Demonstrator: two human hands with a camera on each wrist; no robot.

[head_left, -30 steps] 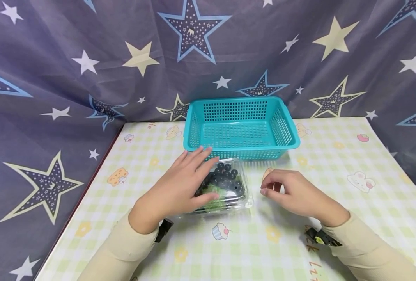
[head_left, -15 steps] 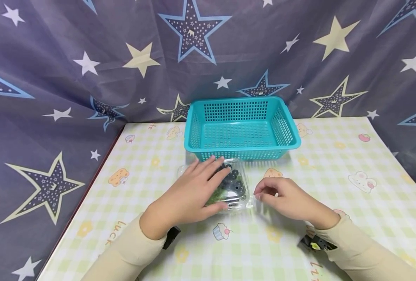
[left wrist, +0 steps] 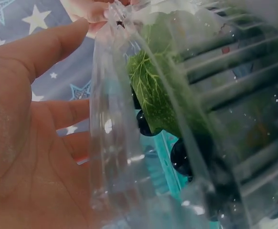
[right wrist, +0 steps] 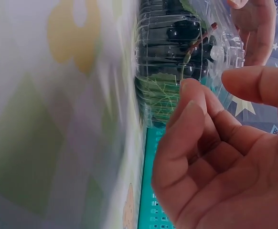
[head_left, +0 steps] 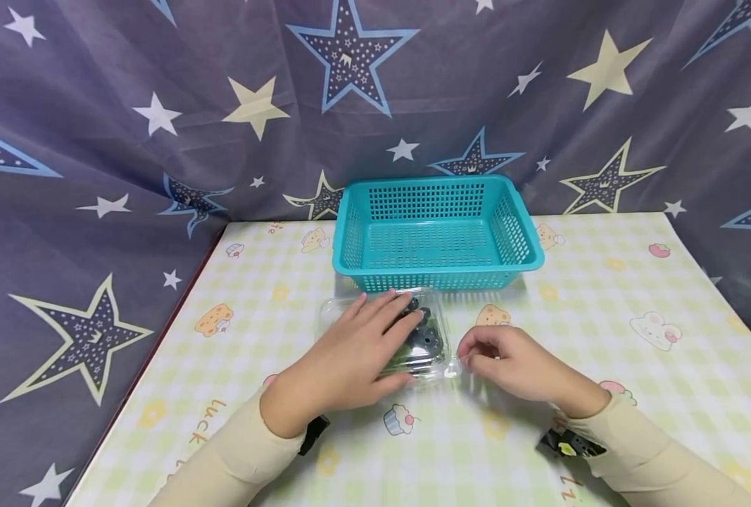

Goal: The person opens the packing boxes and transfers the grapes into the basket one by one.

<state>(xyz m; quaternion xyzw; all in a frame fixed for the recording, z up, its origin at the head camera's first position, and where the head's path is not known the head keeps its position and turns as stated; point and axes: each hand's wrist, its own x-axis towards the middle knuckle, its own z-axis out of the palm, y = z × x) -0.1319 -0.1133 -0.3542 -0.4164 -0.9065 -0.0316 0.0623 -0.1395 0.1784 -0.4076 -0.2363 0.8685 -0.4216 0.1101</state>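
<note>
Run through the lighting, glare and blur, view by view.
Head: even light overall, a soft shadow beneath the right hand and small glints on the clear box; left wrist: bright highlights and haze along the box's plastic, though veins show in the leaf; right wrist: the tablecloth badly blurred at left, the hand sharper.

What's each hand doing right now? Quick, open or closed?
Left hand: open, over the clear rectangular plastic box of round black fruit.
Right hand: fingers curled at the box's right edge; can't tell if it's holding on.
</note>
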